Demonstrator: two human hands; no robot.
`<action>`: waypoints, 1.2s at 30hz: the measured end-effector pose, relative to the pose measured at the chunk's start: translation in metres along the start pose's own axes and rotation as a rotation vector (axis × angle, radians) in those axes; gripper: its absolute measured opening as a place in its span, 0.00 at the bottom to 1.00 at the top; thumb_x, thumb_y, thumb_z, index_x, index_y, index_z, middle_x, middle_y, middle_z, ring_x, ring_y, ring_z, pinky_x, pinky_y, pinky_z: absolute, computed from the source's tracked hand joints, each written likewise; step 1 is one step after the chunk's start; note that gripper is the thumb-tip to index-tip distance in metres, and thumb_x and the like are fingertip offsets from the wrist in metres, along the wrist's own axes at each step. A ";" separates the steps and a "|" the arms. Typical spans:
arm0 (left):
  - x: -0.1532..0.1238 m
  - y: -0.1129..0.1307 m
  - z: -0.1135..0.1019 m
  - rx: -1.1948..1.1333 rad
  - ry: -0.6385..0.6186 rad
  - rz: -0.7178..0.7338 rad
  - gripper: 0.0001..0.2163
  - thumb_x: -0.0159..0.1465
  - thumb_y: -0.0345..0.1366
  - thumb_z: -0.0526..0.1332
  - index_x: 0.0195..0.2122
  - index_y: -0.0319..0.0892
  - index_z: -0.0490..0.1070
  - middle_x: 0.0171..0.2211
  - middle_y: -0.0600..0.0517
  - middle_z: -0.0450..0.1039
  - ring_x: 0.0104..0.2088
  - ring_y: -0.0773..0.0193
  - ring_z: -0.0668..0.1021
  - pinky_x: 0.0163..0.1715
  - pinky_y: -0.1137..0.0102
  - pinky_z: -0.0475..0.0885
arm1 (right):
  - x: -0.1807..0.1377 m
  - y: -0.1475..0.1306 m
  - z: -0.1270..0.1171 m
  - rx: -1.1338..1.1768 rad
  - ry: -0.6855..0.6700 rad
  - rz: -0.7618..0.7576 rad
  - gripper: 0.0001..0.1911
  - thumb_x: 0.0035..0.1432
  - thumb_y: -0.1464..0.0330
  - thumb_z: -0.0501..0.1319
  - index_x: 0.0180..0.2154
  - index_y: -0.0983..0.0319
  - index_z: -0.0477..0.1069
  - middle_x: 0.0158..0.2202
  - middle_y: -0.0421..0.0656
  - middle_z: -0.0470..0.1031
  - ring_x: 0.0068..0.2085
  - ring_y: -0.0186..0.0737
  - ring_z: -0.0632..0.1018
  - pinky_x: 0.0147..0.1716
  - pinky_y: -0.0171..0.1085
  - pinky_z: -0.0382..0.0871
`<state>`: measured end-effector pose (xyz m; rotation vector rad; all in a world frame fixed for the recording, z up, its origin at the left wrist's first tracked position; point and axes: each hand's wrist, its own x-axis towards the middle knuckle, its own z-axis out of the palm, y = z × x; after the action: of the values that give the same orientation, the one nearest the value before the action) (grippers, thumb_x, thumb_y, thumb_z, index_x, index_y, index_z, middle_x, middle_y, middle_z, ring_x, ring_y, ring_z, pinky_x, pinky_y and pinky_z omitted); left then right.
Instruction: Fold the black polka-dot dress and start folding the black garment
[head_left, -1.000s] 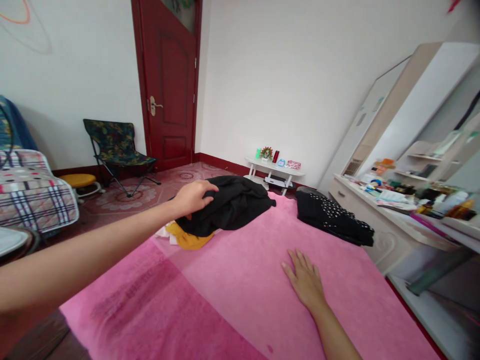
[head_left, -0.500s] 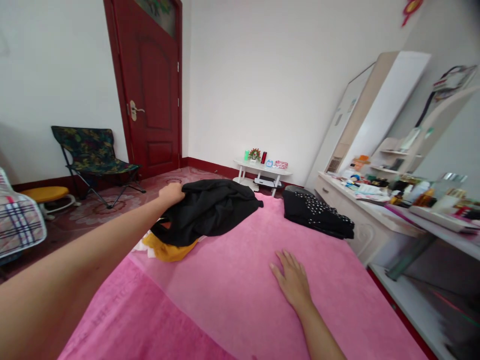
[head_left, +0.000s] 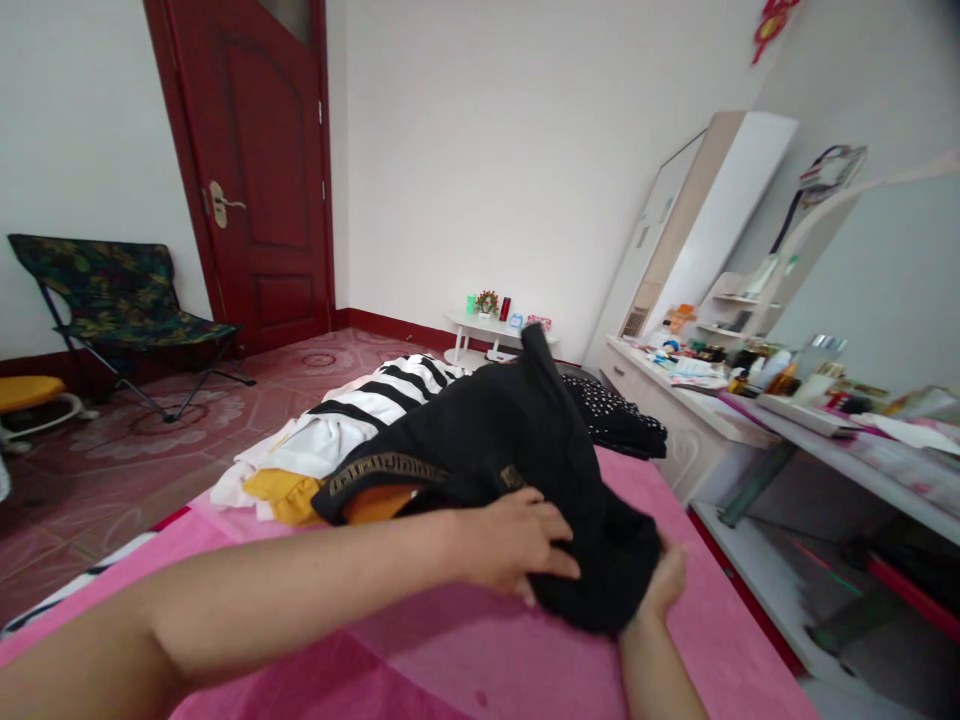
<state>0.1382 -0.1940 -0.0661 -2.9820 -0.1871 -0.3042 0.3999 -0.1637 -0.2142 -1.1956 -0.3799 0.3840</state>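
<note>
A black garment (head_left: 510, 440) with a gold-patterned band is lifted over the pink bed (head_left: 420, 660). My left hand (head_left: 510, 540) grips its near edge with fingers curled round the cloth. My right hand (head_left: 664, 580) is under the garment's lower right corner, mostly hidden by the cloth, holding it from below. Behind the garment lie a black-and-white striped piece (head_left: 375, 400), a yellow piece (head_left: 281, 492) and a white piece (head_left: 240, 480) in a pile. A black dotted garment (head_left: 622, 425) lies at the bed's far right.
A white dresser (head_left: 720, 410) crowded with bottles and small items runs along the right. A small white table (head_left: 487, 330) stands by the far wall. A dark red door (head_left: 255, 170) and a folding chair (head_left: 112, 300) are at the left, a yellow stool (head_left: 26, 395) beside it.
My left hand pulled the black garment off the pile toward me, uncovering the striped piece. My right hand left the bed and took the garment's corner. The view swung right.
</note>
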 end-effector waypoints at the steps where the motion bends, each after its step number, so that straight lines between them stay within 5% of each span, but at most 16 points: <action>1: -0.005 0.011 0.019 -0.055 -0.023 0.046 0.20 0.58 0.40 0.63 0.52 0.46 0.68 0.54 0.46 0.68 0.55 0.53 0.68 0.57 0.54 0.57 | 0.010 0.004 -0.006 0.023 0.009 0.028 0.26 0.53 0.47 0.46 0.39 0.61 0.67 0.41 0.50 0.74 0.44 0.49 0.76 0.39 0.47 0.73; 4: -0.021 0.027 0.048 -0.215 0.029 0.004 0.19 0.62 0.43 0.59 0.53 0.46 0.67 0.54 0.46 0.67 0.56 0.55 0.67 0.61 0.54 0.51 | 0.028 0.015 -0.016 0.016 -0.068 -0.007 0.27 0.52 0.45 0.42 0.37 0.60 0.64 0.38 0.50 0.75 0.43 0.49 0.77 0.41 0.48 0.73; 7: -0.036 0.019 0.042 -0.309 0.163 -0.187 0.18 0.63 0.44 0.58 0.53 0.49 0.68 0.53 0.48 0.69 0.54 0.57 0.70 0.61 0.55 0.52 | 0.028 0.017 -0.013 -0.103 -0.127 -0.032 0.31 0.54 0.45 0.39 0.40 0.61 0.64 0.42 0.53 0.74 0.44 0.50 0.77 0.41 0.48 0.73; 11: -0.065 -0.030 0.037 -0.306 0.339 -0.561 0.18 0.63 0.43 0.58 0.54 0.48 0.67 0.52 0.48 0.69 0.53 0.56 0.71 0.57 0.59 0.61 | 0.019 0.009 -0.006 -0.109 -0.126 0.071 0.35 0.54 0.46 0.40 0.44 0.67 0.66 0.44 0.56 0.74 0.44 0.50 0.77 0.41 0.45 0.73; 14: -0.092 -0.070 0.062 -0.303 0.307 -0.841 0.20 0.65 0.44 0.54 0.56 0.45 0.65 0.54 0.46 0.68 0.53 0.56 0.71 0.54 0.61 0.64 | 0.011 -0.001 -0.002 -0.148 -0.109 0.038 0.36 0.55 0.46 0.41 0.44 0.70 0.68 0.42 0.55 0.75 0.42 0.49 0.77 0.39 0.44 0.73; 18: -0.111 -0.089 0.099 -0.153 0.233 -0.976 0.23 0.65 0.45 0.53 0.60 0.45 0.61 0.58 0.44 0.63 0.57 0.53 0.66 0.56 0.58 0.60 | -0.008 -0.020 0.003 -0.350 -0.109 -0.262 0.32 0.58 0.48 0.44 0.42 0.68 0.71 0.42 0.52 0.75 0.44 0.48 0.75 0.44 0.43 0.69; 21: -0.111 -0.086 0.108 -0.104 0.255 -0.994 0.23 0.65 0.45 0.53 0.60 0.47 0.60 0.58 0.45 0.63 0.57 0.54 0.66 0.56 0.59 0.60 | -0.031 -0.039 0.010 -0.411 -0.170 -0.563 0.23 0.59 0.54 0.51 0.42 0.65 0.71 0.44 0.51 0.73 0.47 0.46 0.72 0.51 0.44 0.63; 24: -0.112 -0.084 0.105 -0.128 0.260 -0.983 0.22 0.65 0.45 0.53 0.59 0.48 0.61 0.57 0.47 0.64 0.56 0.55 0.67 0.56 0.60 0.61 | -0.055 -0.059 0.017 -0.418 -0.381 -0.713 0.16 0.59 0.60 0.54 0.40 0.64 0.72 0.43 0.49 0.73 0.47 0.45 0.72 0.52 0.45 0.63; 28: -0.114 -0.086 0.102 -0.158 0.280 -0.989 0.21 0.64 0.44 0.54 0.59 0.49 0.62 0.56 0.47 0.66 0.55 0.55 0.68 0.55 0.60 0.61 | -0.083 -0.080 0.012 -0.587 -0.876 -0.465 0.14 0.58 0.61 0.56 0.42 0.60 0.72 0.41 0.46 0.75 0.44 0.43 0.75 0.46 0.42 0.67; 31: -0.114 -0.086 0.102 -0.164 0.304 -0.992 0.22 0.63 0.44 0.56 0.58 0.48 0.63 0.54 0.47 0.66 0.53 0.54 0.68 0.54 0.60 0.62 | -0.103 -0.087 0.001 -0.813 -1.188 -0.410 0.25 0.50 0.63 0.64 0.51 0.57 0.68 0.45 0.44 0.75 0.43 0.43 0.75 0.45 0.41 0.68; 33: -0.113 -0.085 0.102 -0.157 0.326 -0.994 0.22 0.62 0.44 0.58 0.57 0.47 0.65 0.54 0.47 0.67 0.52 0.53 0.68 0.53 0.60 0.63 | -0.117 -0.086 -0.006 -0.941 -1.272 -0.491 0.33 0.43 0.64 0.68 0.54 0.56 0.67 0.49 0.44 0.73 0.46 0.47 0.74 0.47 0.43 0.67; 36: -0.112 -0.082 0.102 -0.136 0.366 -1.003 0.19 0.59 0.42 0.61 0.51 0.48 0.70 0.50 0.48 0.68 0.50 0.54 0.69 0.52 0.61 0.65 | -0.135 -0.078 -0.011 -1.039 -1.273 -0.578 0.25 0.48 0.64 0.65 0.51 0.56 0.69 0.48 0.46 0.72 0.49 0.49 0.72 0.50 0.45 0.64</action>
<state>0.0378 -0.1107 -0.1778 -2.6080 -1.6395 -0.9571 0.2941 -0.2626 -0.1549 -1.6041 -2.1750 0.4019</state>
